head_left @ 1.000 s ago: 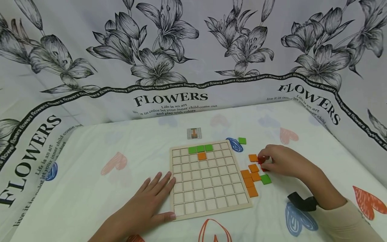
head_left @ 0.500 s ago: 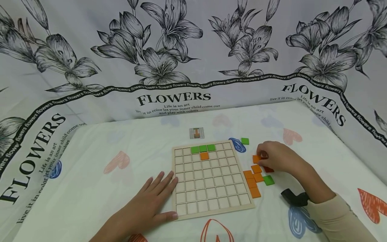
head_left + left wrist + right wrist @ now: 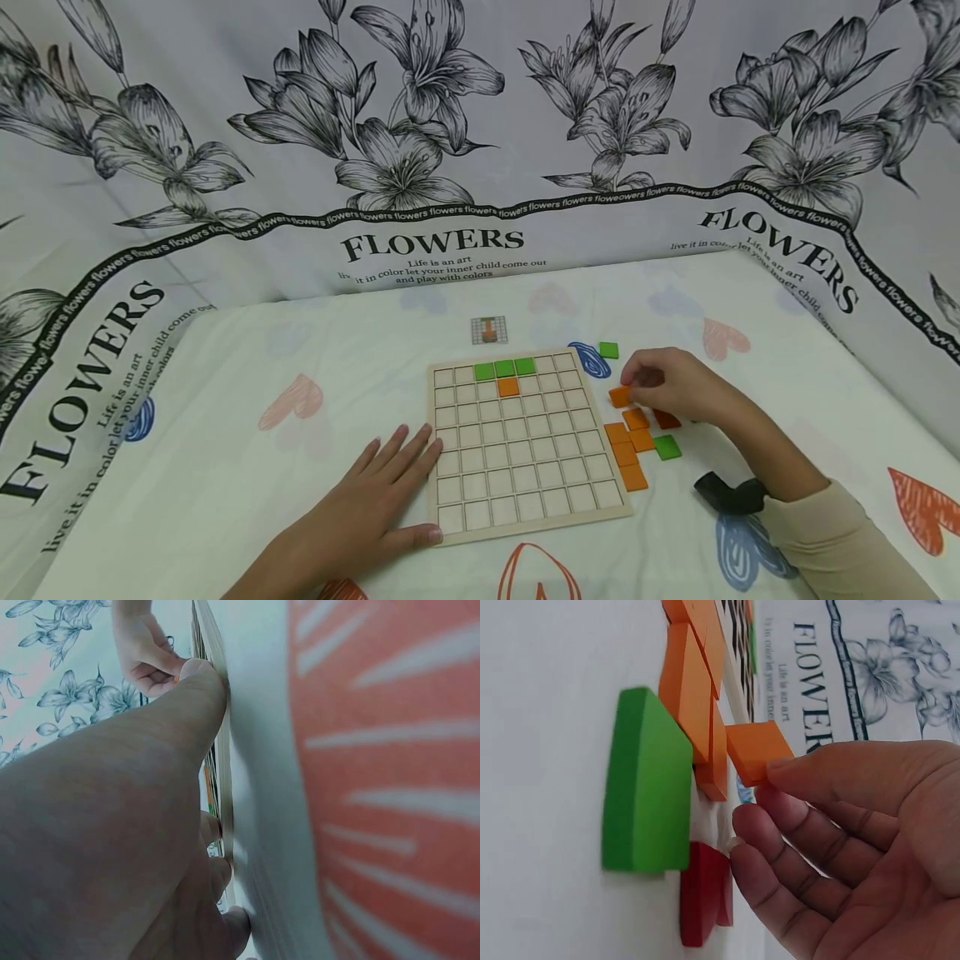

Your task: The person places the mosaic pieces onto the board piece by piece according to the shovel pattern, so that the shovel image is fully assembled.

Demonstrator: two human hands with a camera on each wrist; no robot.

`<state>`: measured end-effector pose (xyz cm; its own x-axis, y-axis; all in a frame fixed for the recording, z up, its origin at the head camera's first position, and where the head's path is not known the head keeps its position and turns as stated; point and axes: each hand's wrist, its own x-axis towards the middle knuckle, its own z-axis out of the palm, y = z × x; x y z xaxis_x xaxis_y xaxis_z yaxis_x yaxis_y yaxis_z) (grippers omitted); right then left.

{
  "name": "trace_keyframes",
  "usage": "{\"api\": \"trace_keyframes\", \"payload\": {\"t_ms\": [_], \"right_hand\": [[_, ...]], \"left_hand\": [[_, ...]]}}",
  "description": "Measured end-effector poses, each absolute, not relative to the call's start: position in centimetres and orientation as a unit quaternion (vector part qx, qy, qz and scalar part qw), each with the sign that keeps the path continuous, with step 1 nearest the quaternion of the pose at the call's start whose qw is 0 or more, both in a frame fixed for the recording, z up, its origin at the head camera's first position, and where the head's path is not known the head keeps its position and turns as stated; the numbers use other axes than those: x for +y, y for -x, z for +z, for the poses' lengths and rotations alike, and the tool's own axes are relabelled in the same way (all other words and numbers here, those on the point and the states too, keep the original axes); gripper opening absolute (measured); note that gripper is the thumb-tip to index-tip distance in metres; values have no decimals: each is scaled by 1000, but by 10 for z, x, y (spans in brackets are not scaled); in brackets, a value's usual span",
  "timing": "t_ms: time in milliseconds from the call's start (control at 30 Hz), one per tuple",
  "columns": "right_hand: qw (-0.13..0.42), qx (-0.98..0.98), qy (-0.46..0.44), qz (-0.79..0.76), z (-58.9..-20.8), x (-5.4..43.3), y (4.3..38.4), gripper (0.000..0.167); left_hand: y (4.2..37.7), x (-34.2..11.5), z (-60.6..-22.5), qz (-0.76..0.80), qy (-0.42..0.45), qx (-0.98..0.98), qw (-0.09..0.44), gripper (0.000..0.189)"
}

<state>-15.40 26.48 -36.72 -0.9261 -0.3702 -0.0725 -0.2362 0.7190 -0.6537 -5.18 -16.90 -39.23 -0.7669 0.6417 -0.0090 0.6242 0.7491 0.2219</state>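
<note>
Between thumb and fingertips my right hand (image 3: 678,387) pinches an orange square tile (image 3: 756,748), right of the wooden grid board (image 3: 519,457). The tile looks lifted and tilted in the right wrist view. My left hand (image 3: 375,496) lies flat with spread fingers, its fingertips and thumb touching the board's left edge. Three green tiles (image 3: 505,367) sit side by side in the board's top row, and one orange tile (image 3: 508,387) sits under the middle one. Below my right hand lie several loose orange tiles (image 3: 624,454), a green tile (image 3: 660,791) and red tiles (image 3: 703,892), partly hidden.
Behind the board lies a small picture card (image 3: 489,330) with a grid pattern. Another green tile (image 3: 608,350) lies beyond the board's top right corner. A black curved piece (image 3: 726,493) is at my right wrist. Flower-printed cloth (image 3: 420,150) hangs behind.
My right hand was at the red tiles a second ago; it has moved slightly left and now pinches the orange tile, which has shifted left. My left hand stays in place.
</note>
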Motion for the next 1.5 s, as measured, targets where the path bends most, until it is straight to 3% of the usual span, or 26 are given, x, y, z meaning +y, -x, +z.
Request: {"api": "trace_keyframes", "payload": {"t_ms": [900,1500], "right_hand": [[177,827,98,-524,-382,261,157,23],[195,799,70,-565,-382,250,159,26]], "left_hand": [[52,-168,-392,103,-337,935,45,89],[53,-168,-391,106,-339,933,55,89]]}}
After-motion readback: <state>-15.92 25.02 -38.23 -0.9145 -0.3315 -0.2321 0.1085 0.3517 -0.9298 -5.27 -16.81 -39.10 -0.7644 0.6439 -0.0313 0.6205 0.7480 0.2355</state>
